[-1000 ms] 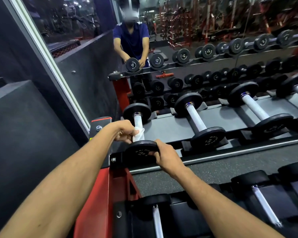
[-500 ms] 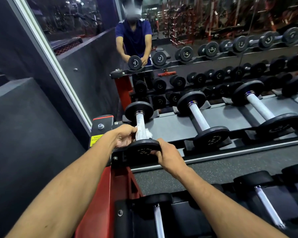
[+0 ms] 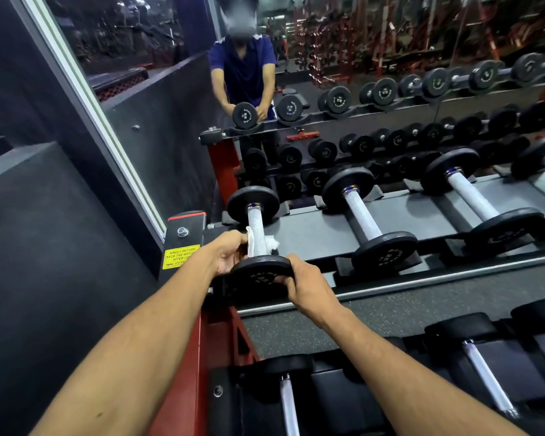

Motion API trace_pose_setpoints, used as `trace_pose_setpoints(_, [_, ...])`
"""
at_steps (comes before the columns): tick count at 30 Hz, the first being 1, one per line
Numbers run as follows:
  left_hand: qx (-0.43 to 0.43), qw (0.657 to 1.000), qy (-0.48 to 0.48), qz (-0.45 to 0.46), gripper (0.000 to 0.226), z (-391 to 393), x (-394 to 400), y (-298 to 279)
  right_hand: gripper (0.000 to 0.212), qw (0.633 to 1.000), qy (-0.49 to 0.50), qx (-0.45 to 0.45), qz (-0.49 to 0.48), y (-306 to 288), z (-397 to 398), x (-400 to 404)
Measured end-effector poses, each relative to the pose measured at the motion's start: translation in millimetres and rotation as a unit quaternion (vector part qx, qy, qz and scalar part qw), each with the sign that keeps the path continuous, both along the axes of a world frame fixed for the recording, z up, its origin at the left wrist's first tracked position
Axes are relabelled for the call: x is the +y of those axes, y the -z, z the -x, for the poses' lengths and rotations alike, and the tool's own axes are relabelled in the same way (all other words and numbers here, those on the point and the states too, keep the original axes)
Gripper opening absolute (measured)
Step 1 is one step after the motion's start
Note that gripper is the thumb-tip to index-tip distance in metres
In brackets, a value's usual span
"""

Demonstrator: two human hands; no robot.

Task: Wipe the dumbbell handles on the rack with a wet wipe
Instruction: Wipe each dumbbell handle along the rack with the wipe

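Observation:
The leftmost dumbbell (image 3: 254,212) lies on the top shelf of the rack (image 3: 315,234), its knurled silver handle pointing away from me. A white wet wipe (image 3: 269,243) is wrapped under the near end of that handle. My left hand (image 3: 225,251) grips the wipe and handle from the left. My right hand (image 3: 302,286) holds the rim of the near black weight plate (image 3: 258,272). Two more dumbbells (image 3: 364,220) lie to the right on the same shelf.
A mirror behind the rack reflects a person in a blue shirt and rows of dumbbells. A dark padded wall (image 3: 44,247) stands on the left. The red rack frame (image 3: 214,335) carries a yellow notice (image 3: 180,256). A lower shelf holds more dumbbells (image 3: 288,401).
My left hand slid the wipe down the handle toward the near plate. My right hand has stayed on the near plate's rim.

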State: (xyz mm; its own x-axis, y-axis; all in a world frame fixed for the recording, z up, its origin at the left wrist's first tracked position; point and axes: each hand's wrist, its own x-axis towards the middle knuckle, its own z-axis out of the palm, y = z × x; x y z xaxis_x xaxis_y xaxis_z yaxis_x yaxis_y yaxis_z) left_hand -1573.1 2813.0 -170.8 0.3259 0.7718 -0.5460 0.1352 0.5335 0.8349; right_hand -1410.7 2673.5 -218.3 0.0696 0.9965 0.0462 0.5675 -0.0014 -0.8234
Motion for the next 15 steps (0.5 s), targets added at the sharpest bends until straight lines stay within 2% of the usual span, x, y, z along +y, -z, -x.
trace_pose_setpoints(5, [-0.079, 0.987, -0.119, -0.069, 0.038, -32, -1, -23, 0.029, 1.000, -0.001, -0.008, 0.000, 0, 1, 1])
trace_pose_setpoints(8, [-0.058, 0.992, -0.083, -0.077, 0.033, -33, -10, -21, 0.029, 1.000, 0.003, -0.015, 0.002, -2, 2, 0])
trace_pose_setpoints(10, [0.007, 0.995, -0.011, -0.094, 0.034, -24, -19, -16, 0.030, 1.000, 0.006, -0.015, 0.004, -3, 2, -1])
trace_pose_setpoints(12, [0.138, 0.976, 0.072, -0.155, 0.037, -13, -24, -15, 0.029, 1.000, 0.007, -0.018, 0.006, -5, 3, -1])
trace_pose_setpoints(15, [0.341, 0.889, 0.155, -0.262, 0.042, -1, -30, -26, 0.029, 1.000, 0.008, -0.017, 0.007, -6, 4, -1])
